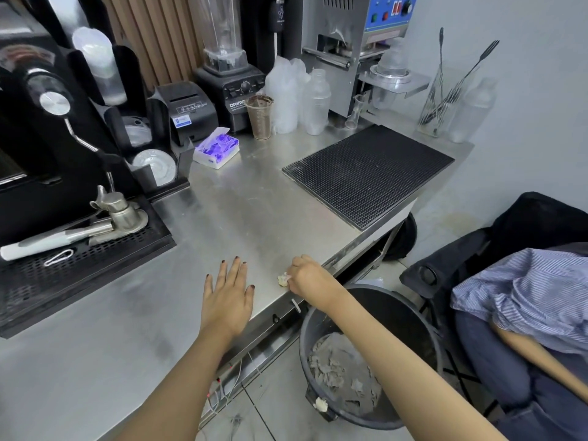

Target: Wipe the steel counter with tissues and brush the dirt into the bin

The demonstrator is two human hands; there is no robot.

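As right grip (307,276) pinches tissue (282,279), counter (254,211) edge

One view only: wide-angle head cam, facing forward and down across the tabletop (248,202) from its near edge. Close in: left hand (227,294) and right hand (307,276) sit low centre. Lower right: bin (401,310) on the floor (286,409). Upper right: wall (525,106). Straight lines bow toward the edges.

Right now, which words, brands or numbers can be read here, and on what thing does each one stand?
"ORIMA", cut off by the cup: blender base.
Receipt printer sticker: too small to read.
Tissue pack print: blurred.
Sealing machine panel: nothing legible.
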